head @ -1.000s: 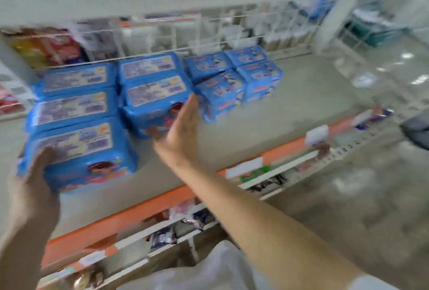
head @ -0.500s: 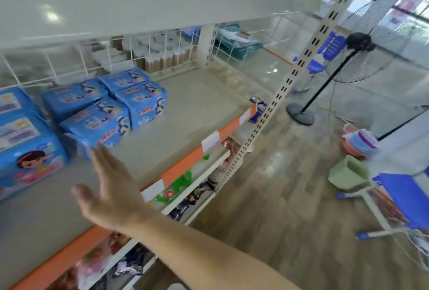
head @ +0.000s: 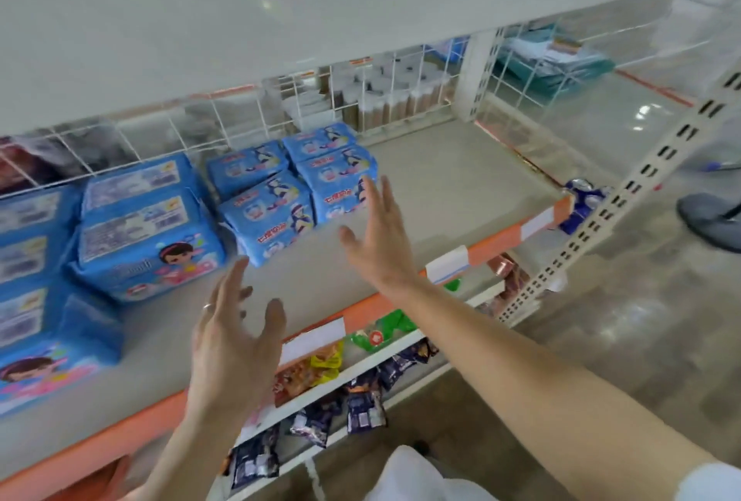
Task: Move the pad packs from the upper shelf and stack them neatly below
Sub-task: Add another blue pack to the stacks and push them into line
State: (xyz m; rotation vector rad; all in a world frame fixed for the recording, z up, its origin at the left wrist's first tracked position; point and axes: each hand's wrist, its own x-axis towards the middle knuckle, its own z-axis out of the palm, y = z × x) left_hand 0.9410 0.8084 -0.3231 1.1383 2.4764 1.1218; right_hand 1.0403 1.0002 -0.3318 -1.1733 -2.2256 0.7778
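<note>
Blue pad packs (head: 148,228) sit in stacks at the left and centre-left of the frame on the beige shelf (head: 441,179), smaller blue packs (head: 296,187) grouped just right of them against the white wire back grid (head: 381,99). The shelf's right half lies bare to its orange front edge (head: 501,238). My left hand (head: 232,344) and right hand (head: 381,244) hover apart above that front edge, fingers spread wide and holding nothing, the right fingertips near the smaller packs; snack bags (head: 361,404) hang below.
</note>
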